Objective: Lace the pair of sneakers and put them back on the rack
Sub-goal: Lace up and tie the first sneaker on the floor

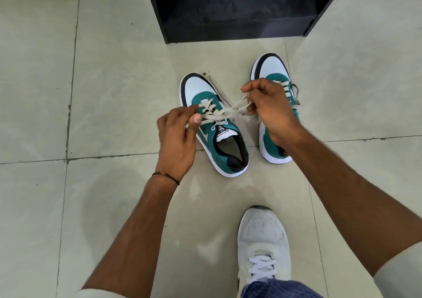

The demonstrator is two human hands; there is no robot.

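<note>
Two teal, white and black sneakers stand on the tiled floor, toes pointing away from me. The left sneaker (226, 142) has a cream lace (228, 111) threaded through most eyelets. My left hand (175, 135) pinches one lace end at the shoe's left side. My right hand (271, 110) pinches the other end, pulled out to the right and crossing over the first. The right sneaker (271, 67) lies partly hidden under my right hand; its lace shows by the eyelets.
A black shoe rack (235, 30) stands on the floor just beyond the sneakers, its bottom shelf dark and open toward me. My own foot in a white sneaker (262, 243) rests on the tiles near the bottom right, with a denim trouser leg above it.
</note>
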